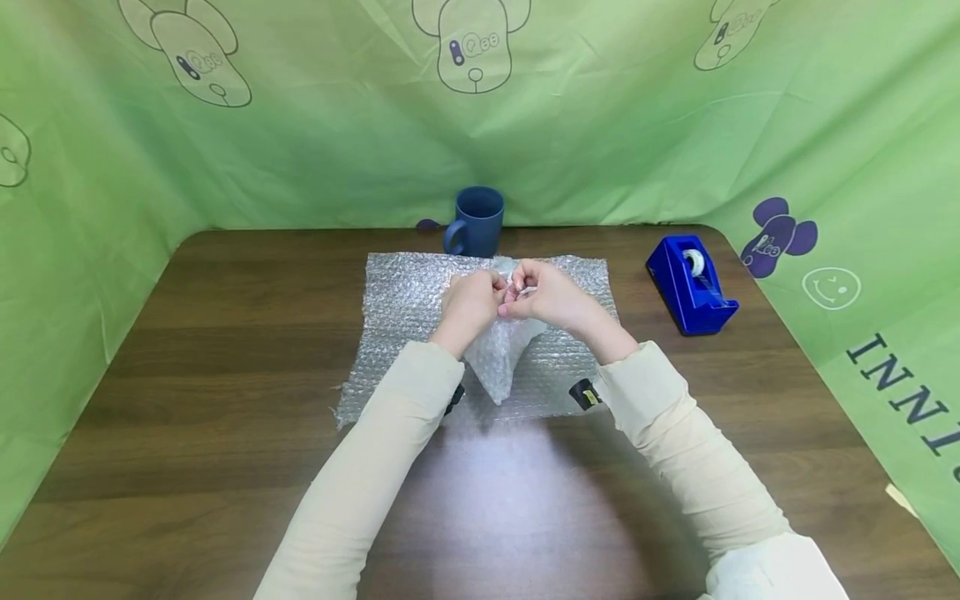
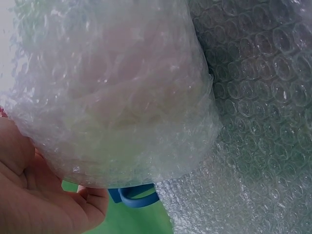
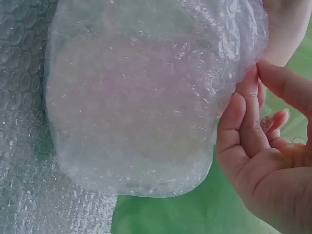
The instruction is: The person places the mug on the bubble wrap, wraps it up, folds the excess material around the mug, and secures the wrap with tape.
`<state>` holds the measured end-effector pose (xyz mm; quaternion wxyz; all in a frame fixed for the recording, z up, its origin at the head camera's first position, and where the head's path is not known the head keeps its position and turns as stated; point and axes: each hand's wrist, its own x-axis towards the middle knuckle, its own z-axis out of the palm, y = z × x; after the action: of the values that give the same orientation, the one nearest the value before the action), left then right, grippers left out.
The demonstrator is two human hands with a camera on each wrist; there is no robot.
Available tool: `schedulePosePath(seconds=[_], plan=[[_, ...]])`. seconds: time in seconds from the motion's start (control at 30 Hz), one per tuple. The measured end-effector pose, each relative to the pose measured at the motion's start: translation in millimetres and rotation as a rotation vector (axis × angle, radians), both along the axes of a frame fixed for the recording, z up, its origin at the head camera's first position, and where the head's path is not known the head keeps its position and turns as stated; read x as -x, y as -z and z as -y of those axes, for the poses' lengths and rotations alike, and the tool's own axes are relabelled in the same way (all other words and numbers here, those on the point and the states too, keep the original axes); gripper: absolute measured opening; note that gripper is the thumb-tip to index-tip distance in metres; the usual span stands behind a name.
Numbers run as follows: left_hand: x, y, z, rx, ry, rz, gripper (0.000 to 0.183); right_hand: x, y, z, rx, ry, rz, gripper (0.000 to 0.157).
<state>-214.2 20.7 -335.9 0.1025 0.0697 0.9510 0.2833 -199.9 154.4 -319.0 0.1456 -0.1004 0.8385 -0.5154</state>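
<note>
Both hands meet above the middle of a flat bubble wrap sheet (image 1: 401, 321). Between them they hold up a folded, cloudy bubble wrap piece (image 1: 497, 360), its lower end narrowing to a point in the head view. My left hand (image 1: 472, 304) grips its upper edge with curled fingers. With thumb and fingertips, my right hand (image 1: 555, 298) pinches the edge from the other side, as the right wrist view shows. Pale pink and greenish tones show through the bubble wrap piece (image 3: 131, 102); what causes them cannot be made out. The fingertips partly hide each other in the head view.
Behind the sheet stands a blue mug (image 1: 480, 221), handle toward the left. A blue tape dispenser (image 1: 692, 287) with a clear roll sits right of the sheet. Green printed cloth (image 1: 330, 150) hangs behind and beside the brown wooden table (image 1: 225, 375).
</note>
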Motion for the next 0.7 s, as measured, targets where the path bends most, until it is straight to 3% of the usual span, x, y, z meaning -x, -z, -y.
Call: schedulePosePath(seconds=[0.23,0.53,0.7], plan=[[3.3,0.9,5,-0.055,0.032,0.006,0.022,-3.7,-3.9,1,0.013,-0.037,-0.019,0.030],[11.2,2.1,12,-0.170,0.089,0.081,0.022,-2.1,-0.7,4,-0.081,0.000,-0.015,0.030],[11.9,1.6,11,-0.175,0.091,0.089,0.021,-2.8,-2.0,9,-0.204,0.018,-0.085,0.032]])
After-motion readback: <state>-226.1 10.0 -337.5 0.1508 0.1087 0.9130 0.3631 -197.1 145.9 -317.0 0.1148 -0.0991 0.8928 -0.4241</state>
